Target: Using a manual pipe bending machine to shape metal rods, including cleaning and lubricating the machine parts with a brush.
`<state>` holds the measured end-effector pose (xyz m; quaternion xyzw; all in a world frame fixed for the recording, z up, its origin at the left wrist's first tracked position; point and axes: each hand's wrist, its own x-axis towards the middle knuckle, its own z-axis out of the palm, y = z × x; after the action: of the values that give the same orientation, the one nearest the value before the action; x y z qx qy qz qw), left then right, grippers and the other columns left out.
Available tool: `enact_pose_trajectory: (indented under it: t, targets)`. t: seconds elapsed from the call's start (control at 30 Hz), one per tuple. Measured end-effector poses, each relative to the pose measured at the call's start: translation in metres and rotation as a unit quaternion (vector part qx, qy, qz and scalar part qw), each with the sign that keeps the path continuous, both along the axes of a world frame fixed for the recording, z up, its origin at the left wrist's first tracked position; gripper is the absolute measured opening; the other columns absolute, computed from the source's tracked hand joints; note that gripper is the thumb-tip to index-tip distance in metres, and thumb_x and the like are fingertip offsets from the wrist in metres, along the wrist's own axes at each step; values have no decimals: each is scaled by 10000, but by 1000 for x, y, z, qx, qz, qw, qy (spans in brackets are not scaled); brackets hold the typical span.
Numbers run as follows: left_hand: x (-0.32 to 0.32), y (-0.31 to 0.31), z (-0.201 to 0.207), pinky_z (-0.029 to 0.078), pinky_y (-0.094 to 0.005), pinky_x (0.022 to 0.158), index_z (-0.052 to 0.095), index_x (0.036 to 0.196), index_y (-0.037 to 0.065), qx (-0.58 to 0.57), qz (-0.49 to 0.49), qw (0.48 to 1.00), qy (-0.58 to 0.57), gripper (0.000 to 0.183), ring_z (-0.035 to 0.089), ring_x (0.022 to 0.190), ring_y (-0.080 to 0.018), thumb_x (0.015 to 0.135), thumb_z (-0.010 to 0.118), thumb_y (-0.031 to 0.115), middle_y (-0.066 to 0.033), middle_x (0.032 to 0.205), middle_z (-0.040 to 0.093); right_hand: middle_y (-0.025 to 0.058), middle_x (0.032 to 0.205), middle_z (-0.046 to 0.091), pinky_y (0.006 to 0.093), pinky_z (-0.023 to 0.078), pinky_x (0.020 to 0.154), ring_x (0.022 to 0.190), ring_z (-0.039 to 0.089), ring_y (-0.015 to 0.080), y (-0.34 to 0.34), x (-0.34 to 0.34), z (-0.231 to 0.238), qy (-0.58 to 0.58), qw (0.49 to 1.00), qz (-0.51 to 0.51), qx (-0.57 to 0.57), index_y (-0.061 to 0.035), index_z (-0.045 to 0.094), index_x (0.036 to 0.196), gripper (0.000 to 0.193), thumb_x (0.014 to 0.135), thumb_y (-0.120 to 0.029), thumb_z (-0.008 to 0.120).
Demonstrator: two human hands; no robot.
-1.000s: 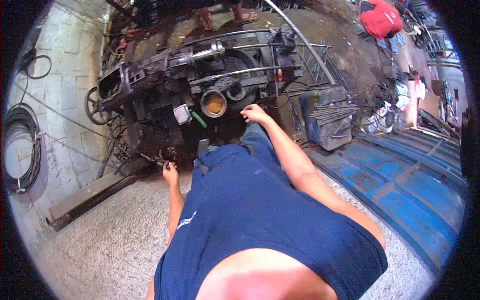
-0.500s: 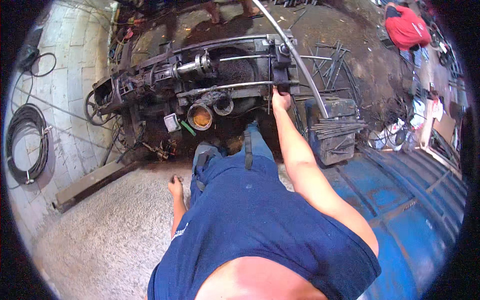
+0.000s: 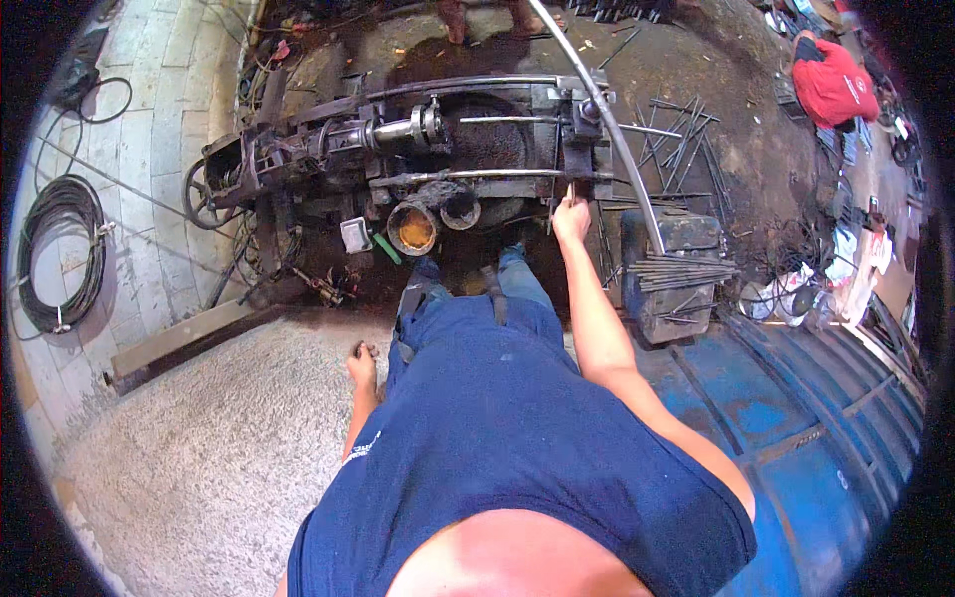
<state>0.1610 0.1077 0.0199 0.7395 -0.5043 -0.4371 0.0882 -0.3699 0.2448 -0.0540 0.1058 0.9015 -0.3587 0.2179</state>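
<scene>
Standing at the machine — head view. Right arm stretched forward; right hand at the near right corner, just beside the end block and the near rod. Its fingers are bunched narrow — cannot tell whether they grip a small part or only touch the edge. Left hand hangs low beside the shirt, fingers loosely curled; cannot tell whether they hold anything. Machine lies across the front: handwheel far left, chuck mid-span, pot with orange contents on the near side. Long bar slants across the right end toward the box.

Handling, my judgement: steady, light finger pressure suits that corner; fingertips out of gaps between rod and block; elbow clear of the loose rods; left hand best kept away from the chuck.
</scene>
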Motion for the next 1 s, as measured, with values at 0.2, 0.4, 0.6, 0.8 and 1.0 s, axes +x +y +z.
enact_pose_trajectory:
  t: [0.2,0.4,0.6,0.8,1.0]
  targets:
    - [8,-18,-15,454,-265,486,545,1109,17,71,18,995,-75,238,655,659,-179,937,509,177,-105,864,671,83,646,536,310,407,350,413,552,168,39,59,64,-163,980,-14,-109,15,461,919,251,966,-229,428]
    - [9,-85,-34,476,-252,567,524,1125,14,31,41,996,75,229,638,719,-146,951,516,162,-82,883,655,251,773,621,502,465,729,779,626,421,-42,100,116,41,968,183,-166,18,506,1042,277,909,-222,470]
    - [3,-113,-25,503,-256,681,524,1152,-23,-39,11,991,129,262,636,750,-155,954,512,148,-108,907,653,296,816,626,539,480,717,823,613,472,-159,57,137,99,957,264,-70,22,468,1095,293,919,-210,437]
    - [44,-62,-31,458,-227,552,519,1171,13,-17,44,996,72,265,649,722,-154,953,508,163,-98,910,667,294,860,638,545,484,776,847,625,461,-145,72,112,54,955,292,14,44,483,1089,334,905,-233,441]
    - [69,3,-35,485,-279,539,518,1136,16,86,95,992,20,233,659,717,-190,947,497,150,-128,937,664,306,928,628,526,488,805,894,618,455,-138,69,120,-1,963,267,35,54,531,1027,340,898,-253,465]
